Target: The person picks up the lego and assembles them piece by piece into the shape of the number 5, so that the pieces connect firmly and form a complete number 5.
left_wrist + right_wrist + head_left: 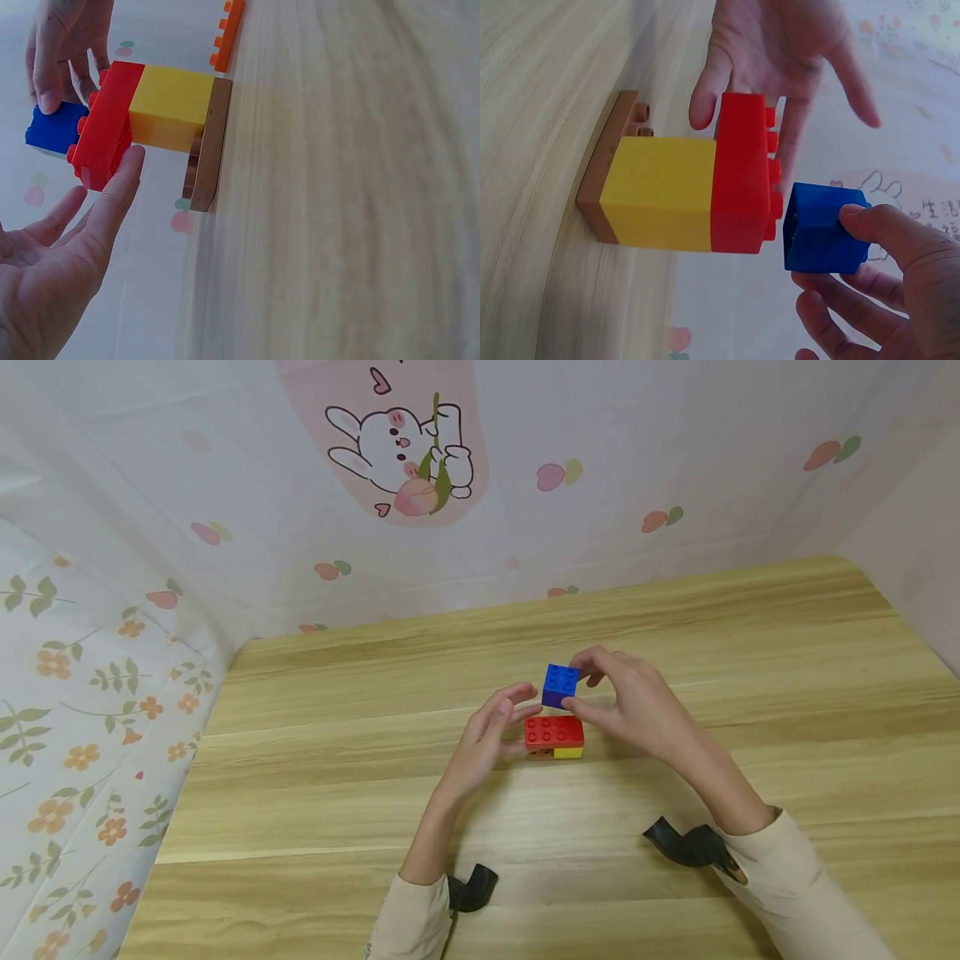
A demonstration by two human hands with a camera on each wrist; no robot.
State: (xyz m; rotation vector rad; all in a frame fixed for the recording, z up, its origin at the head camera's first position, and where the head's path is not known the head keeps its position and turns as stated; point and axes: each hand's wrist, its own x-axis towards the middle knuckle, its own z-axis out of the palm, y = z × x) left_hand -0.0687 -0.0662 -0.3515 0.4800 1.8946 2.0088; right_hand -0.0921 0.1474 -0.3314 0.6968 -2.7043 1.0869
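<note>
Behind everything, pale printed cloth (675, 427); in front, one wooden table (337, 735). Next, two cream sleeves (810, 885), each with one black curved piece (686, 847) near the cuff, and two hands over the table: left hand (483, 739) wide, fingers extended beside one end of a stack, cannot tell whether touching; right hand (633, 706) narrowed, thumb and fingers pinching a blue brick (561, 685). Between both, that stack of three, upright on the table: eight-studded red brick (554, 731) on top, one yellow brick (660, 191) beneath, one flat brown brick (212, 142) lowest, some studs bare under the red overhang. Nearby on the table, one orange brick (232, 34), four studs showing. In the air just above the red studs, slightly apart, the one blue brick, four studs upward.
</note>
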